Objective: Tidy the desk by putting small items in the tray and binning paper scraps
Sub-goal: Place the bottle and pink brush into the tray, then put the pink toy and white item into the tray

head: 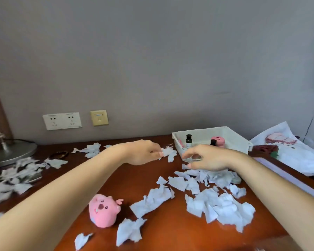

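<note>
- Pinched between the thumb and fingertips of the left hand [143,153] is one white paper scrap [169,153], held just above the desk [143,180], left of the tray.
- The left forearm is stretched from the lower left corner forward and to the right, with the wrist bent a little downward.
- The right hand [207,158] is held palm down over the scraps, fingers curved towards the thumb; whether something is gripped there cannot be told.
- The right forearm is brought in from the lower right edge, so that both hands are pointed towards each other, near but apart.
- Nearest to the camera, torn white scraps [219,209] are scattered on the desk, with a large heap on the right under the right arm.
- A pink plush toy [103,211] is laid on its side between the two arms, beside the near scraps.
- More scraps [13,180] are spread at the left edge, in front of a grey lamp base [9,153].
- The white tray [237,142] is placed at the back right of the desk, against the wall; two small dark-capped bottles [188,141] and a small pink figure [218,141] are seen inside it.
- White cloth [297,156] is laid to the right of the tray.
- A double socket [62,121] and a yellowish plate [99,117] are fixed on the wall behind.
</note>
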Demonstrator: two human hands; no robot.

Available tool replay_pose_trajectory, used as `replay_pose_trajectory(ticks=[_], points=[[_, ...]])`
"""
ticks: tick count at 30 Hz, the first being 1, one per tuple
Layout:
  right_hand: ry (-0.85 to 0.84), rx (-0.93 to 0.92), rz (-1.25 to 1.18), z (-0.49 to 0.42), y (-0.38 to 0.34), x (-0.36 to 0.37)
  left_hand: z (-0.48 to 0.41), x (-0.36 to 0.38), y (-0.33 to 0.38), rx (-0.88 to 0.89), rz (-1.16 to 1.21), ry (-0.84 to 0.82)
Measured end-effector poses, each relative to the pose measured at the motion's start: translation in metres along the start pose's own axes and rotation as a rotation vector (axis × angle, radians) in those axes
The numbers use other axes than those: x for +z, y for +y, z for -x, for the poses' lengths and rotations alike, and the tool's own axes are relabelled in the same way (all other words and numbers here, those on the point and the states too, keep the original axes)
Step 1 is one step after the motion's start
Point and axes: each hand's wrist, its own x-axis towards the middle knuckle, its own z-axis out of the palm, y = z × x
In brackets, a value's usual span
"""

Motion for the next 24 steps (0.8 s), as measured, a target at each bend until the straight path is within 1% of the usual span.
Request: replay_pose_trajectory(ticks=[5,8,11,13,17,20,22,24], points=[[0.004,-0.060,-0.051,0.011,-0.031,0.043,0.055,0.028,-0.021,-0.090,0.090,0.014],[0.008,-0.048,-0.095,0.016,-0.039,0.069,0.078,0.049,-0.032,-0.173,0.129,-0.038],[0.032,-0.019,-0.102,0.021,-0.040,0.088,0.097,0.073,-0.041,-0.290,0.064,-0.037],[0.078,0.015,-0.106,0.025,-0.041,0.101,0.108,0.097,-0.045,-0.360,0.079,0.029],[0.196,0.001,-0.105,0.033,-0.046,0.123,0.122,0.134,-0.043,-0.457,0.259,0.218],[0.251,-0.006,-0.071,0.037,-0.046,0.132,0.120,0.142,-0.039,-0.442,0.247,0.353],[0.305,0.007,-0.061,0.040,-0.042,0.130,0.115,0.141,-0.038,-0.411,0.236,0.391],[0.369,0.039,-0.054,0.043,-0.033,0.126,0.108,0.137,-0.038,-0.399,0.283,0.412]])
